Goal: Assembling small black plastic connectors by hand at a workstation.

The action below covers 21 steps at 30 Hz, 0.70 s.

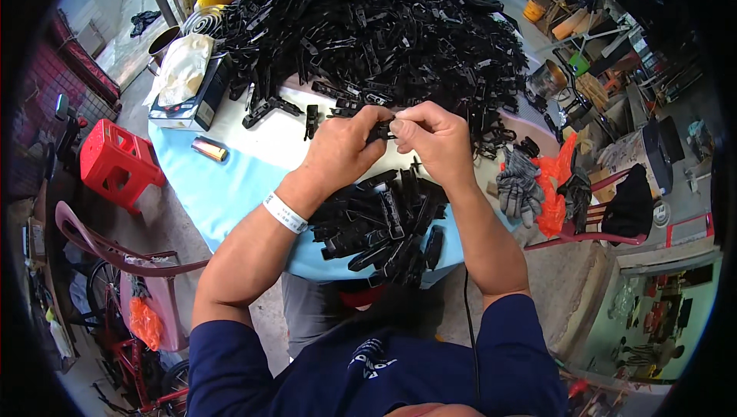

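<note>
My left hand and my right hand meet above the table, both pinching one small black plastic clip part between their fingertips. A white band is around my left wrist. Just below my hands lies a small heap of black clip parts near the table's front edge. Behind my hands a very large pile of the same black parts covers the far half of the round table, which has a light blue and white cover.
A dark box with a pale cloth bag on it and a small lighter lie at the table's left. Grey gloves and an orange bag sit at the right. A red stool and pink chair stand left.
</note>
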Each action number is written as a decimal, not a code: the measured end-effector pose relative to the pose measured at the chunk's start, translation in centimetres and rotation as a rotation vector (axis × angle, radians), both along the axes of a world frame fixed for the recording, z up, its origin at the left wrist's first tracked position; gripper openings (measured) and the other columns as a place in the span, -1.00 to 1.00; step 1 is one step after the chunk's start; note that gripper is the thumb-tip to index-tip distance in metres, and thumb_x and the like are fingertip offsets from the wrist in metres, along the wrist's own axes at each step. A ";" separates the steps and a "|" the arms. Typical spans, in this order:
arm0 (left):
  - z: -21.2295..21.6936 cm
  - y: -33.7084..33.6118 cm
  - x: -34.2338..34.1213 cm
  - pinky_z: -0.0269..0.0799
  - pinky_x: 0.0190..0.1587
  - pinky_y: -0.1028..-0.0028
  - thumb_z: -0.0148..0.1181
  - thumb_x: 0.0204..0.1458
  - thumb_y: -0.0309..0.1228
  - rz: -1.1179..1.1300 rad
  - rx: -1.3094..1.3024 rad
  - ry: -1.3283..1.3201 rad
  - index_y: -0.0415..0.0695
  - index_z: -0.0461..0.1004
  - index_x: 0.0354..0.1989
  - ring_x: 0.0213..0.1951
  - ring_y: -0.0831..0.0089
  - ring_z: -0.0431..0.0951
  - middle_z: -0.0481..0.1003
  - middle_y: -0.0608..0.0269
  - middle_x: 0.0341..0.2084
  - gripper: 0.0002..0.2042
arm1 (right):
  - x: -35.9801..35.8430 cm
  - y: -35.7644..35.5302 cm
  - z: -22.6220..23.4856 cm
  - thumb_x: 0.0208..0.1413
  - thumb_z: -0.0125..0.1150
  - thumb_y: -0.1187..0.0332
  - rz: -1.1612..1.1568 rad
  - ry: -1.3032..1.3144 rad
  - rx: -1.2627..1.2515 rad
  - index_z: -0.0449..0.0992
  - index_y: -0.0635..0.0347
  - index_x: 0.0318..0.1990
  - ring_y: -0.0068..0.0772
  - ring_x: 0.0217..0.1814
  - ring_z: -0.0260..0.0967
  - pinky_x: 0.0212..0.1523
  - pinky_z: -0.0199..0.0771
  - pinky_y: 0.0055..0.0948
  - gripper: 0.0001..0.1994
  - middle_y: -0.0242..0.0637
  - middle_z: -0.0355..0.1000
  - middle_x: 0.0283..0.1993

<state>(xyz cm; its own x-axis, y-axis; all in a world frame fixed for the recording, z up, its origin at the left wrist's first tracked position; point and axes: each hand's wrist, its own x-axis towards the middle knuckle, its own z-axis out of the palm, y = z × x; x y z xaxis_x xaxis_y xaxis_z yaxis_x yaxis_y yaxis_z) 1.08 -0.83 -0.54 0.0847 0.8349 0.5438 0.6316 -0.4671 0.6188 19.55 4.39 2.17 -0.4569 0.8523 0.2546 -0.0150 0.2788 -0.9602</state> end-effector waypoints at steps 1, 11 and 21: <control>0.0 0.0 0.1 0.48 -0.43 0.11 0.27 -0.01 -0.42 0.018 0.036 0.027 -0.12 0.44 0.02 -0.51 0.01 0.59 0.51 0.02 -0.63 -0.63 | 0.0 0.1 -0.2 0.18 0.36 0.48 0.000 0.000 -0.001 0.60 0.34 -0.21 -0.64 -0.42 0.50 -0.39 0.53 -0.61 -0.89 -0.34 0.56 -0.37; 2.7 -1.4 0.1 0.48 -0.42 0.15 0.21 0.06 -0.40 -0.074 -0.178 -0.005 -0.13 0.44 0.12 -0.51 0.01 0.59 0.53 -0.01 -0.60 -0.60 | -0.1 0.3 -0.6 0.18 0.35 0.51 0.020 -0.044 0.283 0.63 0.32 -0.17 -0.64 -0.30 0.46 -0.26 0.51 -0.59 -0.90 -0.39 0.54 -0.30; 3.1 -1.5 -0.4 0.41 -0.41 0.51 -0.07 0.20 -0.41 -0.234 -0.464 -0.578 -0.18 0.27 0.36 -0.54 0.56 0.45 0.53 0.29 -0.53 -0.49 | 2.0 0.9 0.6 0.20 0.34 0.46 0.204 -0.013 -0.122 0.59 0.36 -0.04 -0.57 -0.18 0.52 -0.17 0.59 -0.52 -0.78 -0.31 0.58 -0.21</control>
<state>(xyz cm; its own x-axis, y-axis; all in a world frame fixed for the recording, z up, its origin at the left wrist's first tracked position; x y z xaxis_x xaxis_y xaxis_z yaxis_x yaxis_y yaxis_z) 0.72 -2.36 2.59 0.0960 0.9834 0.1540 0.0664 -0.1607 0.9848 21.50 5.31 2.74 -0.6253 0.7663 0.1477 -0.0461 0.1527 -0.9872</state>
